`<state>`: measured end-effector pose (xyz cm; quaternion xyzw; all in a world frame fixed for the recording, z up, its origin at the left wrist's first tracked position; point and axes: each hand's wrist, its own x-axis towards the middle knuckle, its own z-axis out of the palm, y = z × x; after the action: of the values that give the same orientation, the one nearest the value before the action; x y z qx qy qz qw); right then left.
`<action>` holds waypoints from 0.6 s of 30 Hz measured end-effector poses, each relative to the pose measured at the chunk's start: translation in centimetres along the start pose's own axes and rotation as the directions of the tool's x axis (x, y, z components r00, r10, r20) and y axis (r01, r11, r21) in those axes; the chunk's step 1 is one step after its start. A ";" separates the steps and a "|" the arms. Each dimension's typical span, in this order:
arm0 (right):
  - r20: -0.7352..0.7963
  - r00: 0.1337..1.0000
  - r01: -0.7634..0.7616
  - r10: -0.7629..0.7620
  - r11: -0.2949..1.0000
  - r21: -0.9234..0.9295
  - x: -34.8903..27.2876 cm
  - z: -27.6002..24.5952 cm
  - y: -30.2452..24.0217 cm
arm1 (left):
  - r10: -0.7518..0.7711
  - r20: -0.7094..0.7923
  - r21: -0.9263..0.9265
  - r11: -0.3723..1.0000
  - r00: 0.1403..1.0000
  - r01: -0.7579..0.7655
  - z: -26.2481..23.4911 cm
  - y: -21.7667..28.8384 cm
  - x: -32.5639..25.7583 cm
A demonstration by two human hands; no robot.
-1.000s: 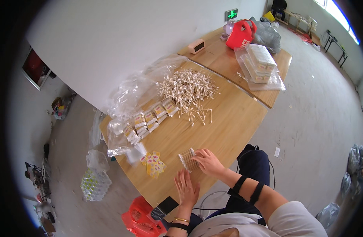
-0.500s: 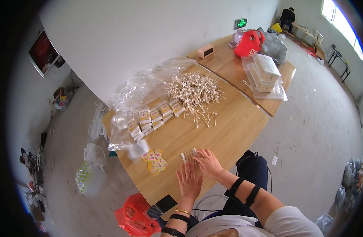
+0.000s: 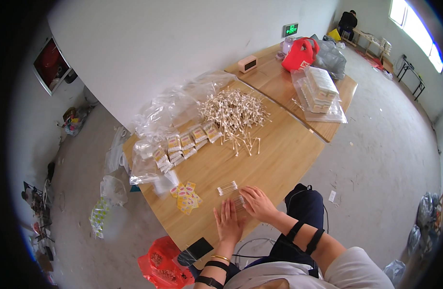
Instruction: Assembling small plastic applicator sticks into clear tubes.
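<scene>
Both hands lie flat with fingers spread on the desk (image 3: pixel 279 159): the left hand (image 3: pixel 227 222) and the right hand (image 3: pixel 258 203) press a small clear packet of swabs (image 3: pixel 238 201) between them. A second swab bundle (image 3: pixel 227 188) lies just beyond. Yellow labels (image 3: pixel 185 197) sit to the left, and the big swab heap (image 3: pixel 233 111) is well apart.

It was a bare hand-packing workroom: a long wooden table (image 3: pixel 279 159) stood on a littered concrete floor (image 3: pixel 375 144), carrying a heap of cotton swabs (image 3: pixel 233 113), rows of filled packets (image 3: pixel 183 144), plastic bags (image 3: pixel 163 108) and stacked boxes (image 3: pixel 320 86).
</scene>
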<state>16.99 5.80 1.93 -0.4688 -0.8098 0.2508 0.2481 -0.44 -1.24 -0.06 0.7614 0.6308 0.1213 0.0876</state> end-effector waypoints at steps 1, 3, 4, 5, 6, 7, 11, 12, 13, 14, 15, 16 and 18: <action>0.042 0.998 0.058 -0.054 0.992 -0.113 -0.8 -0.2 -0.1 | -0.005 0.007 -0.045 0.999 1.000 0.006 -0.3 0.0 0.0; 0.088 0.991 0.120 -0.102 0.968 -0.222 -1.7 -0.1 -0.5 | -0.009 0.014 -0.090 0.996 1.000 0.010 -0.5 -0.1 0.0; 0.122 0.988 0.121 -0.093 0.961 -0.249 -2.0 0.1 -0.8 | 0.003 0.028 -0.067 0.998 1.000 -0.001 -0.5 -0.2 0.0; 0.157 0.984 0.125 -0.084 0.953 -0.275 -2.0 0.3 -1.0 | 0.014 0.042 -0.043 0.999 0.999 -0.012 -0.6 -0.3 0.0; 0.155 0.984 0.123 -0.082 0.954 -0.274 -2.0 0.5 -1.1 | 0.015 0.044 -0.042 0.999 0.999 -0.013 -0.7 -0.3 -0.1; 0.135 0.988 0.117 -0.081 0.952 -0.284 -1.9 0.7 -1.3 | -0.021 0.034 -0.032 0.999 0.999 0.022 -0.9 -0.3 -0.2; 0.073 0.995 0.083 -0.065 0.956 -0.280 -1.8 1.8 -1.3 | -0.163 0.001 0.017 0.986 0.987 0.163 -1.5 -1.5 -0.4; 0.077 0.995 0.087 -0.069 0.957 -0.276 -1.7 1.7 -1.5 | -0.170 0.002 0.019 0.985 0.985 0.170 -1.5 -1.8 -0.5; 0.077 0.996 0.072 -0.052 0.955 -0.287 -1.8 1.6 -1.6 | -0.176 0.026 0.032 0.984 0.984 0.175 -1.5 -2.1 -0.7; 0.077 0.996 0.056 -0.034 0.953 -0.299 -1.7 1.5 -1.8 | -0.182 0.050 0.044 0.983 0.982 0.180 -1.4 -2.3 -0.8; 0.079 0.996 0.055 -0.033 0.953 -0.298 -1.8 1.8 -1.8 | -0.183 0.052 0.044 0.983 0.982 0.180 -1.4 -2.0 -0.6; 0.094 0.994 0.078 -0.049 0.939 -0.334 -1.6 2.3 -1.8 | -0.145 0.054 0.045 0.989 0.988 0.143 -1.2 -1.4 -0.3; 0.110 0.992 0.100 -0.063 0.924 -0.369 -1.6 2.9 -1.8 | -0.107 0.058 0.045 0.993 0.993 0.105 -0.7 -0.8 0.1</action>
<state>14.72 3.14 0.64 -0.4608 -0.8725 0.1039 0.1254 -1.36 -1.05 0.42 0.7318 0.6698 0.0805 0.0969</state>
